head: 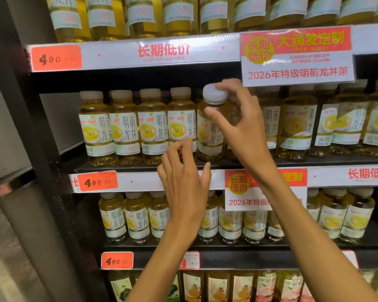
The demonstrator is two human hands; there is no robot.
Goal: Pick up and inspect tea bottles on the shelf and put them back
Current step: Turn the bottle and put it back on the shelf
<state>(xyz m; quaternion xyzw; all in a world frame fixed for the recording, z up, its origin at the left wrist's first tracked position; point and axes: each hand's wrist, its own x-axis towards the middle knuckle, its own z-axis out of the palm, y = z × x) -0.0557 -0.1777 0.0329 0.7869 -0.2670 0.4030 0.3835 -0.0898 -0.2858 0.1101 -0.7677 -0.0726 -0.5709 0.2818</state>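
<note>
Gripping one tea bottle by its white cap, your right hand tilts it on the middle shelf, beside four upright bottles of yellow tea. Your left hand hovers below, fingers loosely spread, holding nothing.

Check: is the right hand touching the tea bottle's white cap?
Touching. The head view shows the right hand with fingers on the white cap of the tea bottle.

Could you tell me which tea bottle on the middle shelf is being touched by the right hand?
The fifth bottle from the left: the right hand pinches its white cap, and it leans out of the row.
</note>
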